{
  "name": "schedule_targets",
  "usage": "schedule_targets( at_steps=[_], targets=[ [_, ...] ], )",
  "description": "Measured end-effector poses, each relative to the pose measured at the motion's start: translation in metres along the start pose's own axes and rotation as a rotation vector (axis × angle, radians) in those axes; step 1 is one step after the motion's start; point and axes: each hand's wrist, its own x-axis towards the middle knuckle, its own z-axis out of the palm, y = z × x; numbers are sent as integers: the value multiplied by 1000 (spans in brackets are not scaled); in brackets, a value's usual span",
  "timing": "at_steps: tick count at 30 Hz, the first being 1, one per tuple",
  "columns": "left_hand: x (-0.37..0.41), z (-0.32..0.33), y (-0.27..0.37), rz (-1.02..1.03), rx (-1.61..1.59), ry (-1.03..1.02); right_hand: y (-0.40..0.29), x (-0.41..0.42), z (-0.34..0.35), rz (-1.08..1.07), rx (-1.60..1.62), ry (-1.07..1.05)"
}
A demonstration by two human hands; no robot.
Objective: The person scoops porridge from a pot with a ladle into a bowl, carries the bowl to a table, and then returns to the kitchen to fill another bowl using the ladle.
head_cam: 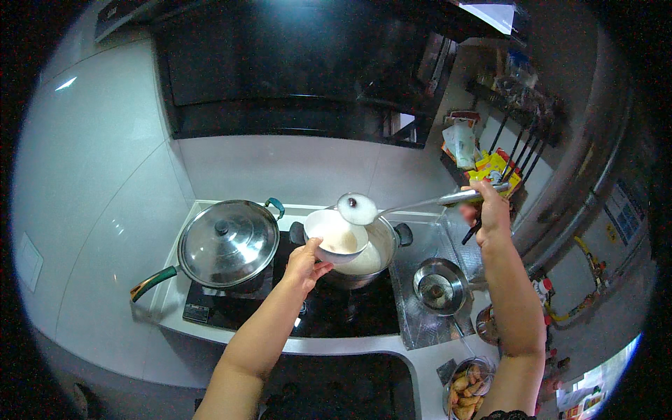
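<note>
My left hand (304, 265) grips a white bowl (341, 257) by its near left rim, tilted above a steel pot (353, 281). Pale, whitish liquid lies in the bowl. My right hand (492, 215) is closed around the metal handle of a ladle (470, 196). The ladle's head, filled with white liquid and a small dark piece, hangs over the bowl's far right rim. More pale liquid (367, 260) shows in the pot, which has dark side handles. The bowl hides part of the pot's opening.
Left on the black cooktop (336, 320) stands a lidded wok (228, 244), its long handle pointing left. A steel bowl (440, 286) sits on a foil mat (415, 315) at right. Brown food pieces (464, 391) fill a container near the front. A range hood (294, 68) overhangs the back.
</note>
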Motion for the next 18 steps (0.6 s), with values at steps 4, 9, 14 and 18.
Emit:
schedule_targets(
  at_steps=[4,9,14,18],
  targets=[
    [4,8,-1,-9,-6,-25,19,-13,2,-46,1,-64],
    [4,4,-4,-19,-21,-37,46,-31,-1,-146,-6,-173],
    [-3,1,-5,-23,-46,-33,56,-46,-17,-341,-55,-358],
    [-8,1,-3,-19,-49,-26,69,-55,-28,-453,-70,-447]
  ],
)
